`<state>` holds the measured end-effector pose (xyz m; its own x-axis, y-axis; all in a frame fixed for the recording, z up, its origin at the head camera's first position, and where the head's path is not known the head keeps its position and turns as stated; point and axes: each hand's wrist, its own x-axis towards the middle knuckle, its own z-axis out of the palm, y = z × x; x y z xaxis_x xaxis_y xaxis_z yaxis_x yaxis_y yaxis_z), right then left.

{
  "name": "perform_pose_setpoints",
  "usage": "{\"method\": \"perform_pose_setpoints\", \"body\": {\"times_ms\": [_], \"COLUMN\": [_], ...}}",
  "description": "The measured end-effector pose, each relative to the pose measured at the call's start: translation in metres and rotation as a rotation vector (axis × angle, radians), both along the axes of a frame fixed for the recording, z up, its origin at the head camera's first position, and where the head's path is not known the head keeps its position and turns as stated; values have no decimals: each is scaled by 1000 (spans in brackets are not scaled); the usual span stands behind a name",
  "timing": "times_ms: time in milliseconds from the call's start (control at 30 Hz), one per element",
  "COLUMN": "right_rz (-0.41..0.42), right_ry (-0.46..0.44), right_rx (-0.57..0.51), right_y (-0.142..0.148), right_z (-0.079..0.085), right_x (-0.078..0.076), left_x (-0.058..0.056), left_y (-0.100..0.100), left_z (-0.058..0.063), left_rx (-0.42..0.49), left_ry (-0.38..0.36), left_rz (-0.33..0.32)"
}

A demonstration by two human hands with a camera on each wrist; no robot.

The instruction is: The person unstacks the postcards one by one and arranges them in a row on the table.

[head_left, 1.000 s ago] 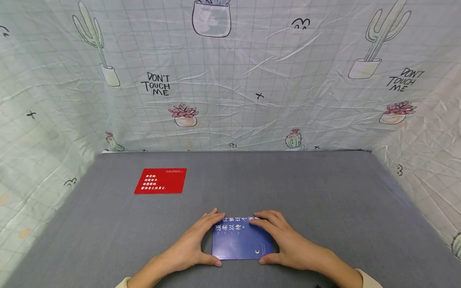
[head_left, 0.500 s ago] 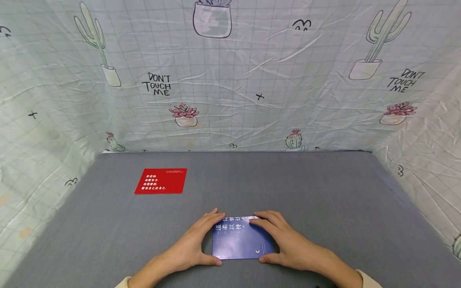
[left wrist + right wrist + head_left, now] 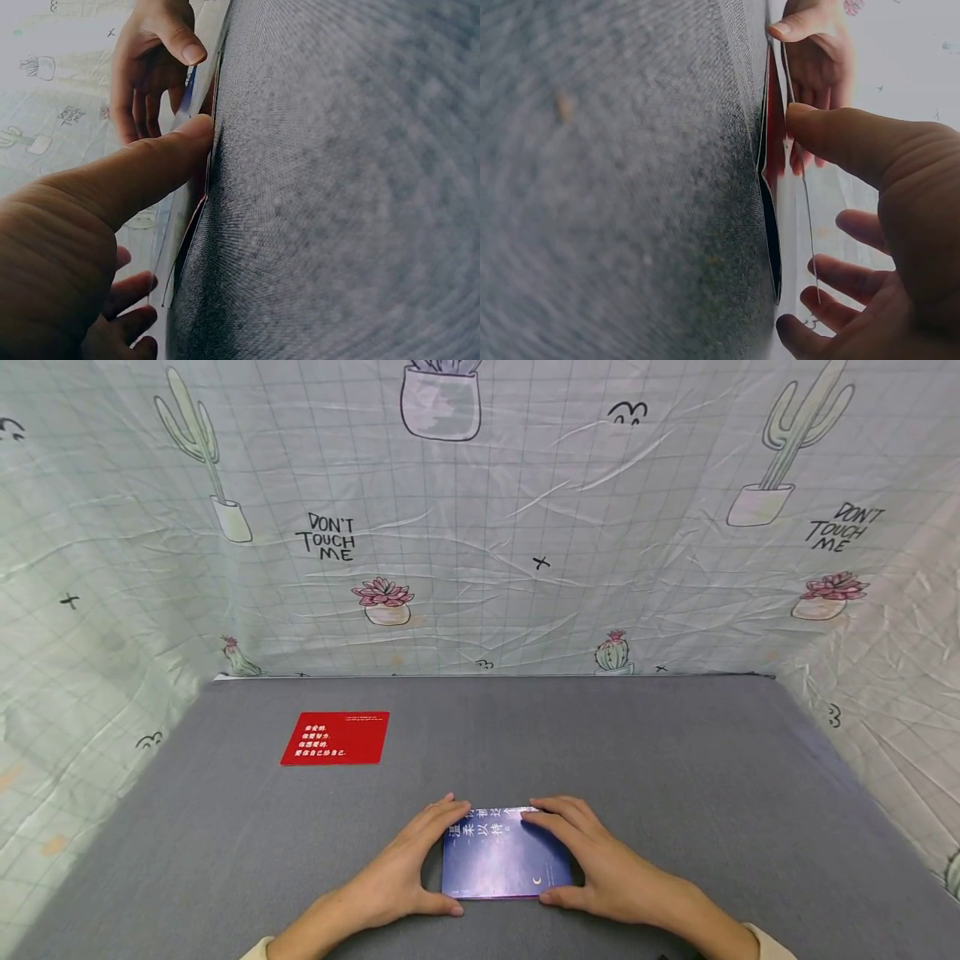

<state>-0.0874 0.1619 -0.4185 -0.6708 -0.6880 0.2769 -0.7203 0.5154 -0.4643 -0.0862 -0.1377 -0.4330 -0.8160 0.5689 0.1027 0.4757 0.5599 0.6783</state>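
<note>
A blue card point(image 3: 498, 860) with white Chinese characters and a small moon lies flat in front of me, between both hands. My left hand point(image 3: 405, 868) holds its left end, thumb at the near edge and fingers at the far edge. At the right end, my right hand point(image 3: 603, 860) grips it the same way, its index finger overlapping the printed top. In the right wrist view, the held card shows as a thin sheet point(image 3: 809, 206) raised a little off a second, slightly bent card point(image 3: 771, 232), dark with a red part, against the cloth.
A red card point(image 3: 335, 739) with white writing lies farther back on the left. Grey cloth point(image 3: 600, 743) covers the table. Behind and at both sides hangs a light curtain point(image 3: 480, 527) printed with cacti.
The blue card has risen slightly between my hands, and glare has spread over it. A thin purplish line now shows along its near edge. Both hands stay almost in place.
</note>
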Motion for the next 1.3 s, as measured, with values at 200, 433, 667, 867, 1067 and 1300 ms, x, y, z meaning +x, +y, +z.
{"method": "perform_pose_setpoints", "body": {"times_ms": [200,433,667,867,1067,1300], "right_rz": [-5,-29,-20,-19,-20,-6], "right_ry": [7,-27,-19,6,-21,-25], "right_rx": [-5,-7,-26,-49,-88,-90], "right_y": [0,1,-2,-14,-24,-37], "right_z": [4,12,23,31,38,38], "right_x": [0,-7,-20,-38,-60,-84], "left_x": [-1,-9,-21,-39,-57,-75], "left_y": [1,-7,-18,-28,-40,-51], "left_z": [6,20,35,47,53,55], "left_rx": [18,41,59,66,61,35], "left_ry": [29,45,54,75,38,22], "left_rz": [8,37,35,52,126,174]}}
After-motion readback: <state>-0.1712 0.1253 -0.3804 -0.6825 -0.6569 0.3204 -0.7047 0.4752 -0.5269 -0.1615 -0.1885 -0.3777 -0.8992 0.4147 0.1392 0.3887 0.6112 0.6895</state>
